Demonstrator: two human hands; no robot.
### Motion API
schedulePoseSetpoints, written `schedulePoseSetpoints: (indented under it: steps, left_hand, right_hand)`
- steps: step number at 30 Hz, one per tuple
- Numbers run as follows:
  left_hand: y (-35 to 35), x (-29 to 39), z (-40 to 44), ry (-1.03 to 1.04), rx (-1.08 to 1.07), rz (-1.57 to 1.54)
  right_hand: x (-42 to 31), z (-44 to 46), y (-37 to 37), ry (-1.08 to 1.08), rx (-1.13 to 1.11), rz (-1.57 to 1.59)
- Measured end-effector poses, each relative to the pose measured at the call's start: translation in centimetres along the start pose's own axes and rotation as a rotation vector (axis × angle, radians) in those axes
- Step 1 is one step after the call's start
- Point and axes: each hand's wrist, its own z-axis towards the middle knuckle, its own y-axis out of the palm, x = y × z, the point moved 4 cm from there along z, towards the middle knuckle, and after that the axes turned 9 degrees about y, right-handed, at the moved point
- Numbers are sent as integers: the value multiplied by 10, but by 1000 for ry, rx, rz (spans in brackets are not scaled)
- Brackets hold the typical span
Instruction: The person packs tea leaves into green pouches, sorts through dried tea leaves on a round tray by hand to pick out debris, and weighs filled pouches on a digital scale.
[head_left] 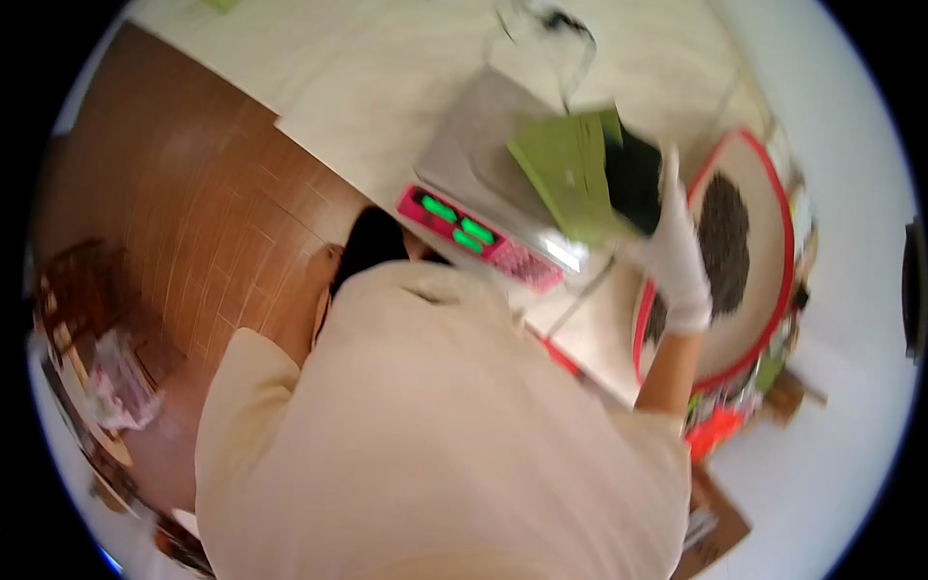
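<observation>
My right hand [674, 256], in a white glove, holds a green bag [572, 169] by its right side, with one finger stretched up along a dark face or opening of the bag. The bag tilts over a weighing scale [493, 130]; whether it touches the scale plate I cannot tell. Green digits glow on the scale's pink panel [474, 232]. Just right of my gloved hand lies a round, red-rimmed tray [790, 246] with a heap of dark, loose leaf-like stuff [725, 237]. My left hand is out of sight; only the left sleeve and part of the arm show.
The scale stands on a pale table [358, 116], with a thin dark cable [587, 48] behind it. Brown wood-look floor [222, 213] lies to the left, with a plastic bag [121, 387] farther down. Colourful packets and an orange item [713, 432] crowd beyond the tray's near edge.
</observation>
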Motion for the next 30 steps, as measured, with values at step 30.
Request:
schedulePoseSetpoints:
  steps: [30]
  left_hand:
    - [-308,-162,102,-633,448,-780]
  right_hand:
    - [-468,537,354,98,-44,127]
